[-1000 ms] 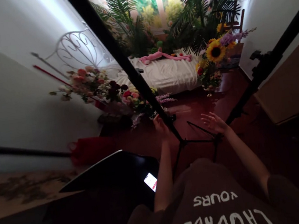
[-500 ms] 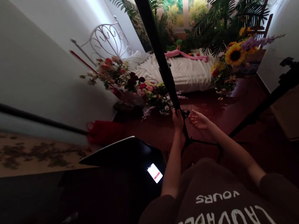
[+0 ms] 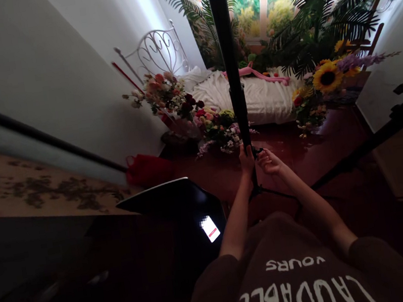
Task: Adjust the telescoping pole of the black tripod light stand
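Observation:
A tall black light stand point(image 3: 239, 100) rises in front of me, its legs spread low over the floor. My left hand point(image 3: 247, 160) is closed around its lower tube. Just to the right, my right hand point(image 3: 269, 162) has its fingers curled against the small black knob point(image 3: 257, 151) on the stand's side. The fingertips partly cover this knob, and the dim light hides their exact hold.
A phone with a lit screen point(image 3: 211, 229) lies on a dark surface at lower left. Flowers point(image 3: 216, 124) stand before a white-draped bed point(image 3: 266, 104). Another black stand point(image 3: 359, 154) slants in from the right. A red bag point(image 3: 147, 170) sits left.
My view has shifted, so the room appears further right. My right hand has come in closer to the knob, its fingers more curled. My left hand stays on the tube.

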{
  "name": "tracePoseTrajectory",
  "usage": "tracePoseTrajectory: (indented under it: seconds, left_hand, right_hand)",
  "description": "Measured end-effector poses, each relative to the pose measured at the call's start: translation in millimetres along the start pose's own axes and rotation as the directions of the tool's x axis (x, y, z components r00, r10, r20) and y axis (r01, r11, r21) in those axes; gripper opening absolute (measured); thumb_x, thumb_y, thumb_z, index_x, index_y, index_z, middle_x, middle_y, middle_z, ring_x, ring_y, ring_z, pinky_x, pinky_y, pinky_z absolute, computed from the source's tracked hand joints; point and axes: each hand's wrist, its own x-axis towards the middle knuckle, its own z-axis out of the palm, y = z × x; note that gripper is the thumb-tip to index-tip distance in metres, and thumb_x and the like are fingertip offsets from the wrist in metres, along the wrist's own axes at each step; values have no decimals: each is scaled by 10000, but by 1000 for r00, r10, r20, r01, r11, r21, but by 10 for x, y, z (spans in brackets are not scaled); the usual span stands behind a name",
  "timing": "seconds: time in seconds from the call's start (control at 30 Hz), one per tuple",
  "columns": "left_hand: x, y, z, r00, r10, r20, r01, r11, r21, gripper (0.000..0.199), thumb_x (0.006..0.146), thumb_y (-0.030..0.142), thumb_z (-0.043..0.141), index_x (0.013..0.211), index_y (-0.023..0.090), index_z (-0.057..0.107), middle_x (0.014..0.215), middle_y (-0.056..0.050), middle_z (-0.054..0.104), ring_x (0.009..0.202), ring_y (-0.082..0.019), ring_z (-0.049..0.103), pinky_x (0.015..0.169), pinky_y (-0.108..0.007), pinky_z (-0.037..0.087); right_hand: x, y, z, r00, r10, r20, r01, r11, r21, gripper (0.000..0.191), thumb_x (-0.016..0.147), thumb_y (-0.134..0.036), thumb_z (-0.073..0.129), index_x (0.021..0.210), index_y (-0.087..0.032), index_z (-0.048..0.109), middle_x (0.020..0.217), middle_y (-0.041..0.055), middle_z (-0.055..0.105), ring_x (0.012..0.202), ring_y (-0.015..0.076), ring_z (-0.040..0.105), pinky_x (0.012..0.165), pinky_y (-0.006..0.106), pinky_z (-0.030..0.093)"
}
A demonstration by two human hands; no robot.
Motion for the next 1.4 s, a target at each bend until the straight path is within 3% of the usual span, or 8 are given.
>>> tracePoseTrajectory:
  seconds: [0.3, 0.5, 0.63, 0.73, 0.9, 1.13, 1.3, 1.4]
  left_hand:
    - [-24, 60, -9, 1000, 7, 18, -7, 1000, -16, 533, 887, 693, 428, 961, 193, 599, 817, -58, 632, 698, -161, 581, 702, -292, 470]
    - [-15, 43, -5, 1000, 5, 20, -5, 1000, -6, 576, 877, 725, 410, 971, 191, 606, 804, -56, 634, 689, -161, 580, 700, -291, 469]
    - [-13, 55, 6, 1000, 11, -7, -11, 1000, 5, 615, 863, 753, 399, 959, 185, 615, 784, -55, 621, 686, -166, 569, 702, -295, 462]
    - [-6, 64, 12, 1000, 10, -12, -10, 1000, 9, 599, 870, 735, 417, 944, 178, 625, 795, -63, 634, 703, -173, 580, 722, -305, 469]
    - [1, 65, 6, 1000, 3, -15, -3, 1000, 14, 586, 878, 717, 427, 958, 174, 630, 833, -73, 654, 736, -176, 599, 750, -310, 483]
    - [-14, 63, -3, 1000, 19, -10, -19, 1000, 0, 592, 859, 747, 426, 950, 193, 614, 775, -47, 619, 725, -170, 582, 730, -291, 464]
    - [-23, 39, -25, 998, 69, 9, -70, 997, 16, 601, 869, 737, 415, 1013, 186, 608, 890, -86, 654, 806, -188, 613, 795, -318, 478]
    - [-30, 30, -42, 995, 93, 24, -93, 995, 20, 578, 874, 720, 426, 1016, 187, 599, 892, -86, 657, 800, -190, 621, 786, -321, 483]
  right_hand:
    - [-18, -30, 90, 983, -124, -133, 85, 960, -269, 353, 1036, -321, 347, 942, -162, 648, 653, -7, 700, 505, 47, 607, 449, 74, 476]
    - [-20, -28, 138, 957, -154, -246, 98, 969, -226, 378, 1047, -314, 321, 976, -163, 660, 599, -26, 682, 450, 39, 574, 424, 64, 443]
    - [-34, -40, 172, 961, -150, -231, 95, 968, -233, 406, 1051, -290, 280, 949, -154, 648, 606, -15, 682, 467, 50, 601, 442, 81, 474]
    - [-49, -61, 209, 966, -176, -189, 83, 905, -418, 379, 1045, -286, 293, 974, -155, 642, 598, -17, 669, 450, 56, 585, 424, 89, 465]
    - [-68, -55, 290, 931, -357, -77, 140, 545, -826, 343, 1012, -334, 370, 1062, -155, 658, 822, 58, 734, 571, 105, 635, 450, 159, 497]
    - [-133, -41, 273, 847, -532, 7, 224, 344, -912, 67, 836, -225, 688, 846, -164, 662, 719, 9, 669, 598, 97, 594, 550, 182, 522]
    - [-215, -4, 275, 662, -679, 318, 120, -323, -939, 116, 761, -198, 745, 791, -217, 635, 722, -2, 629, 741, 161, 621, 640, 234, 505]
    - [-236, 67, 294, 615, -656, 438, -1, -557, -831, 157, 805, -187, 665, 953, -237, 656, 925, 45, 680, 933, 223, 642, 790, 305, 519]
